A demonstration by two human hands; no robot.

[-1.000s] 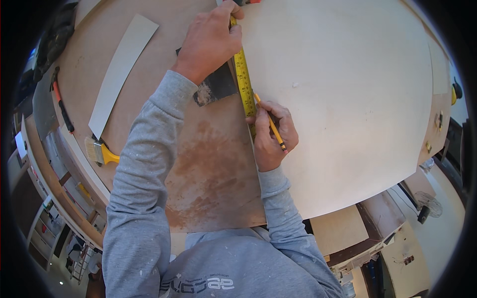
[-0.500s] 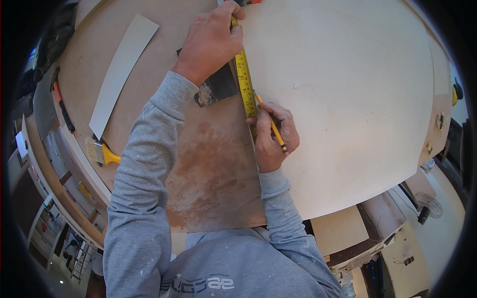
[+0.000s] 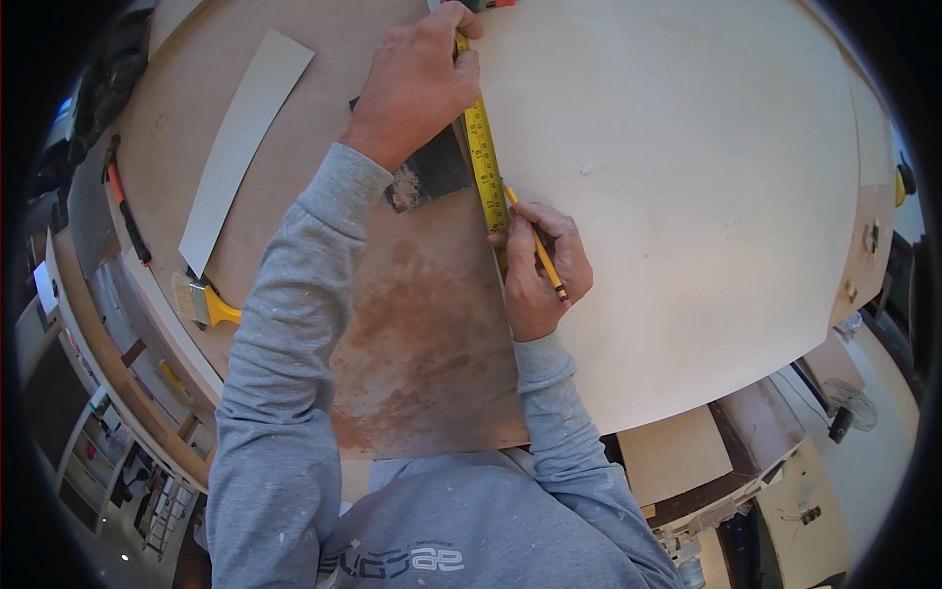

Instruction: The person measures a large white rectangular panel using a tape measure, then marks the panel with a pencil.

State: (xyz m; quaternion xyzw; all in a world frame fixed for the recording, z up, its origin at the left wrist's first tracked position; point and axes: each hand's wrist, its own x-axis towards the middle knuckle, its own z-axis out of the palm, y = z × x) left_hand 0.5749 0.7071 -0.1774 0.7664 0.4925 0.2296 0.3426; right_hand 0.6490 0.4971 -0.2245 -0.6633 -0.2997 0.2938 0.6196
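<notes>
A yellow tape measure (image 3: 482, 152) lies stretched along the left edge of a large white sheet (image 3: 677, 206). My left hand (image 3: 420, 80) is closed on its far part, thumb and fingers pressing on the blade. Part of the tape's case shows at the top edge, beyond that hand. In my right hand (image 3: 546, 270) is a yellow pencil (image 3: 550, 263), its tip touching down by the tape's right edge. The fingers of that hand also rest against the blade's near part. Under and beside my left wrist lies a dark, worn flat piece (image 3: 432, 175), partly hidden.
On the brown board (image 3: 392, 314) to the left lie a pale curved strip (image 3: 247, 147), a paintbrush (image 3: 208, 302) with a yellow handle, and a hammer (image 3: 126, 201) with a red and black handle. A fan (image 3: 850, 404) stands beyond the sheet at the lower right.
</notes>
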